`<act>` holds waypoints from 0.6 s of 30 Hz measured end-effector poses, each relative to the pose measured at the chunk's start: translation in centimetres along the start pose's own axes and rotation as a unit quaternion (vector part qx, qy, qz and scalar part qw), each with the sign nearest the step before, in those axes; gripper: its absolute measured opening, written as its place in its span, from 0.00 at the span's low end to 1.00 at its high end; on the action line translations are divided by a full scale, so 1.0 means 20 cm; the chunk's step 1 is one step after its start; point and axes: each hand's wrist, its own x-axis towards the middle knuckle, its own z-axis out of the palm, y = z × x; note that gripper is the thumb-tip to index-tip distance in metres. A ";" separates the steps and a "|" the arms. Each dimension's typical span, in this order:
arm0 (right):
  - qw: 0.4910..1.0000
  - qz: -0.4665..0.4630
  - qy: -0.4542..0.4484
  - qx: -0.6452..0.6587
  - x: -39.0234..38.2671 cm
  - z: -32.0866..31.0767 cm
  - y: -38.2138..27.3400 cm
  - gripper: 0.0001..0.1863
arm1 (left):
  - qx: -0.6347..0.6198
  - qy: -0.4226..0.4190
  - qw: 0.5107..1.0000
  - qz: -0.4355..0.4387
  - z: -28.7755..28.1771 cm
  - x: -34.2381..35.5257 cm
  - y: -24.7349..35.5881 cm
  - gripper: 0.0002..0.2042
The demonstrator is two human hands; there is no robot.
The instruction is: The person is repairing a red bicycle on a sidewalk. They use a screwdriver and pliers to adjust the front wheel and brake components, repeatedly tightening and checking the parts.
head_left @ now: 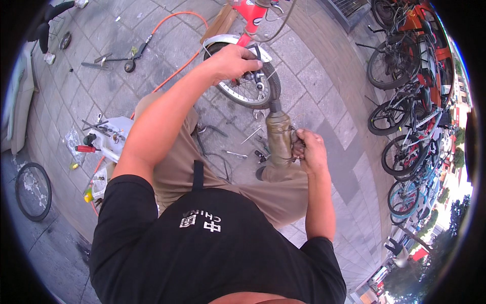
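Observation:
My left hand point(234, 65) is closed over the red bicycle fork point(245, 39), its fingertips beside a black arm point(259, 76) at the wheel hub. The small front wheel point(275, 83) has a silver rim and a pale mudguard point(220, 39); my hand and wrist cover part of it. My right hand point(311, 148) is held beside my olive boot point(279, 130), with its fingers curled together. Something dark shows at those fingertips, too small to name. The wheel's lower edge is close to the boot.
Spanners point(259, 114) and a hex key point(252, 136) lie on the paving. To the left are a red-handled screwdriver point(86, 149), a white tray point(121, 126), an orange hose point(174, 76) and a loose tyre point(33, 191). Parked bicycles point(392, 66) line the right side.

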 end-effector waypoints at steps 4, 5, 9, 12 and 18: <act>0.970 -0.164 0.124 -0.133 0.10 -0.26 0.09 0.14 | 0.017 0.029 0.998 0.059 0.02 0.01 -0.01 0.20; 0.946 -0.203 0.146 -0.208 0.16 -0.38 0.11 0.16 | 0.074 0.029 0.993 0.083 0.01 0.02 -0.01 0.21; 0.938 -0.104 0.250 -0.215 0.44 -0.82 0.26 0.20 | 0.059 0.069 0.993 0.069 0.03 0.04 -0.01 0.21; 0.950 -0.042 0.289 -0.112 0.68 -1.09 0.47 0.21 | 0.096 0.090 0.991 0.031 0.07 0.01 0.04 0.19; 0.900 -0.004 0.428 0.078 1.23 -1.51 1.11 0.18 | 0.025 0.132 0.990 0.031 0.09 0.02 0.01 0.13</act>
